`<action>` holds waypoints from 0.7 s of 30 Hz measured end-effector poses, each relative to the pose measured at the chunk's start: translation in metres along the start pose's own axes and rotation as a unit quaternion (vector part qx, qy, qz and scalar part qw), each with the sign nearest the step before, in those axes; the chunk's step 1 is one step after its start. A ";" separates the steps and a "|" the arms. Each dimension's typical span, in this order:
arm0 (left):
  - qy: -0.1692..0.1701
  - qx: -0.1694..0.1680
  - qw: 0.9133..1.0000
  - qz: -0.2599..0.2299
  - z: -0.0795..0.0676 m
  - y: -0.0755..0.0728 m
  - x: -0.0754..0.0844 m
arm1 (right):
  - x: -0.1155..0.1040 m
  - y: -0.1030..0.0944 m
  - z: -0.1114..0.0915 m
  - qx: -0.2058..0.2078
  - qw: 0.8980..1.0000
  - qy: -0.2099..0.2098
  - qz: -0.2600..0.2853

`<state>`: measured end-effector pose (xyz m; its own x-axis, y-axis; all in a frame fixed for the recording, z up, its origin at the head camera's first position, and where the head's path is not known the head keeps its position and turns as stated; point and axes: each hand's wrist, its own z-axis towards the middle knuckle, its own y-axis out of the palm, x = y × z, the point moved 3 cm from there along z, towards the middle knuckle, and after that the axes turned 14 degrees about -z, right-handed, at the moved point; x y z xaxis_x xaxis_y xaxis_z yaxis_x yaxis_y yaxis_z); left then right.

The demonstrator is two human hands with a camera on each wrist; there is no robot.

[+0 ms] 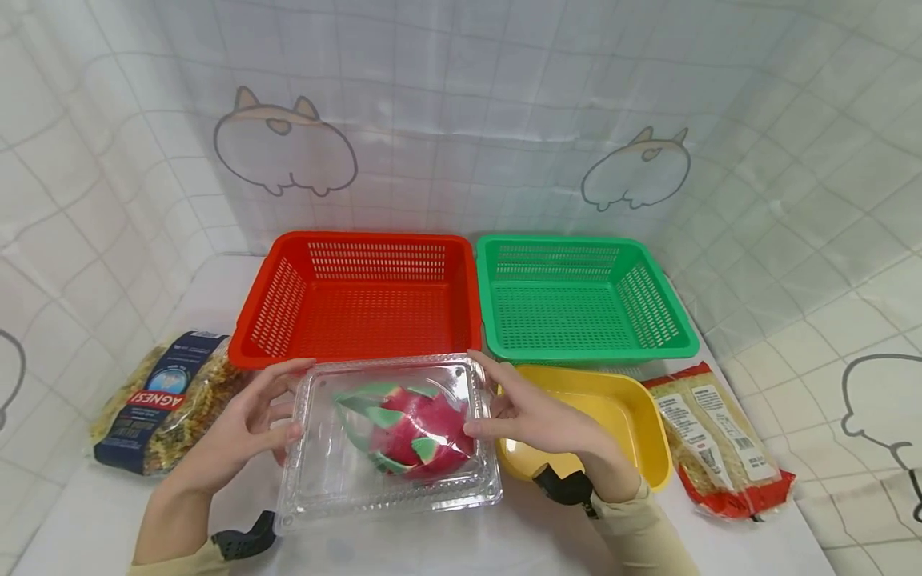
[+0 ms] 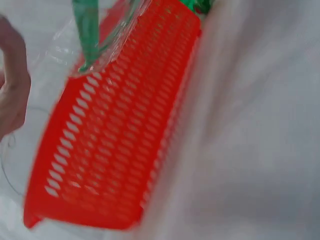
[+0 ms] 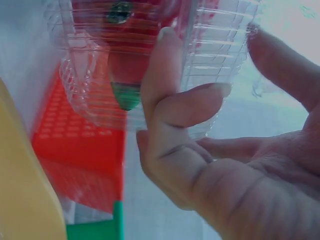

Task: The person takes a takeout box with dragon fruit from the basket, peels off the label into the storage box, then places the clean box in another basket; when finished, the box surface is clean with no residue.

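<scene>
Clear plastic makes up the container that both hands hold above the white table: the left hand grips its left edge, and the right hand clasps the opposite side, thumb over the rim. Inside, toward the right, lies a pink dragon fruit with green scales. Just beyond stand a red basket and, beside it, a green basket. Partly behind the right forearm sits a yellow tray. Left of everything lies a pasta bag; on the far right, a red-ended noodle packet.
</scene>
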<state>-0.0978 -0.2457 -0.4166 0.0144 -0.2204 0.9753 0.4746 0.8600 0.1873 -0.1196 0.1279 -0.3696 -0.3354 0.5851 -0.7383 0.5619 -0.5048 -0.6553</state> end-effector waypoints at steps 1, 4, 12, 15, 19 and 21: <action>0.011 0.007 1.000 -0.005 0.002 0.003 0.004 | 0.001 -0.003 -0.002 0.004 1.000 -0.002 0.008; 0.042 0.023 0.999 -0.021 0.008 0.011 0.015 | 0.002 -0.012 -0.007 0.015 0.999 -0.008 0.040; 0.066 0.082 0.993 -0.043 0.030 0.029 0.030 | 0.002 -0.032 -0.019 0.056 0.991 0.009 0.119; 0.045 0.110 0.992 -0.034 0.038 0.036 0.034 | 0.006 -0.038 -0.021 0.082 0.989 0.014 0.123; 0.024 0.136 0.990 -0.030 0.050 0.046 0.036 | 0.011 -0.046 -0.024 0.118 0.986 0.017 0.114; 0.015 0.146 0.989 -0.031 0.057 0.050 0.036 | 0.013 -0.049 -0.025 0.135 0.985 0.021 0.110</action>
<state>-0.1231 -0.1842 -0.3656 0.0208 -0.2855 0.9581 0.2006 0.9400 0.2758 -0.1331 0.1760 -0.3431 -0.1927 0.4661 -0.8635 0.3946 -0.7689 -0.5031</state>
